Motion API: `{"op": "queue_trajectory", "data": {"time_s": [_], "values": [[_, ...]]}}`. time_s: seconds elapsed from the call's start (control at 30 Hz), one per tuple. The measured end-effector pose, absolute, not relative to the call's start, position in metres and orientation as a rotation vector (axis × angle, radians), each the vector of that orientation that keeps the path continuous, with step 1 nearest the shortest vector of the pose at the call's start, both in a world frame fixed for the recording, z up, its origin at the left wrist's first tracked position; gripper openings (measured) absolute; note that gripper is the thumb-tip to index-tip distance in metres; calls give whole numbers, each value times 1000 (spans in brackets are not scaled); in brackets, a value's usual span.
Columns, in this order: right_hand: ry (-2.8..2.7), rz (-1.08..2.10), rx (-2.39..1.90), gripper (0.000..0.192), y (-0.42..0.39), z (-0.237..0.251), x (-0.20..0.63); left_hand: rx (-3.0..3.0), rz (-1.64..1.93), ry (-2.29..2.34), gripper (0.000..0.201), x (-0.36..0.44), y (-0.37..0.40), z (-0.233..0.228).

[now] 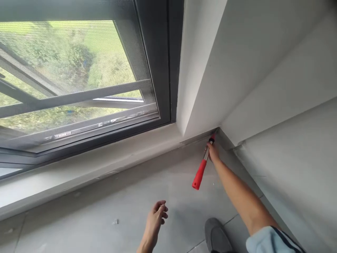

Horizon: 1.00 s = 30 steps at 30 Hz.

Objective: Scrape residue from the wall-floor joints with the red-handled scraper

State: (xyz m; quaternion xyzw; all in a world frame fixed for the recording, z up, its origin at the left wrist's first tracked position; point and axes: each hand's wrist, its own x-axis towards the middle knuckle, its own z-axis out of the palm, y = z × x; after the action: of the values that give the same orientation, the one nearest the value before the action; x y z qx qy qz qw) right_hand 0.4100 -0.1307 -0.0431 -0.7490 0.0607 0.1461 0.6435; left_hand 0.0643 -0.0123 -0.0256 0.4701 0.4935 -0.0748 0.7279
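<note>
Down in the floor corner, the red-handled tool (pixel 200 169) had its tip pressed into the wall joint, the right hand (pixel 212 151) clamped around its shaft. Left hand (pixel 156 218) hovered loosely curled, empty, above the grey floor (pixel 105 211), near a slipper (pixel 217 235); progress unclear.

Soft daylight from the window (pixel 73 77); edges bend, shadows faint.
</note>
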Motion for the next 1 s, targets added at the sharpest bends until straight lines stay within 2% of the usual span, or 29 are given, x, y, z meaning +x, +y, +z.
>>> {"op": "queue_trajectory", "data": {"time_s": [0.2, 0.4, 0.53, 0.73, 0.87, 1.0], "values": [[135, 311, -1723, 15, -129, -47, 413, 1063, -200, 1079, 36, 54, -13, -30], [146, 302, -1772, 14, -141, -26, 421, 1069, -166, 1085, 36, 58, -10, -28], [71, 354, -1843, 11, -102, -37, 368, 1043, -158, 1107, 38, 60, -7, -29], [-151, 475, -1912, 14, -33, -71, 238, 1019, -231, 1080, 60, 46, 11, -12], [-134, 534, -1840, 15, -38, -68, 240, 994, -434, 846, 57, 44, 3, 0], [1, 530, -1776, 25, -64, -54, 261, 1053, -451, 697, 57, 50, -14, 12]]}}
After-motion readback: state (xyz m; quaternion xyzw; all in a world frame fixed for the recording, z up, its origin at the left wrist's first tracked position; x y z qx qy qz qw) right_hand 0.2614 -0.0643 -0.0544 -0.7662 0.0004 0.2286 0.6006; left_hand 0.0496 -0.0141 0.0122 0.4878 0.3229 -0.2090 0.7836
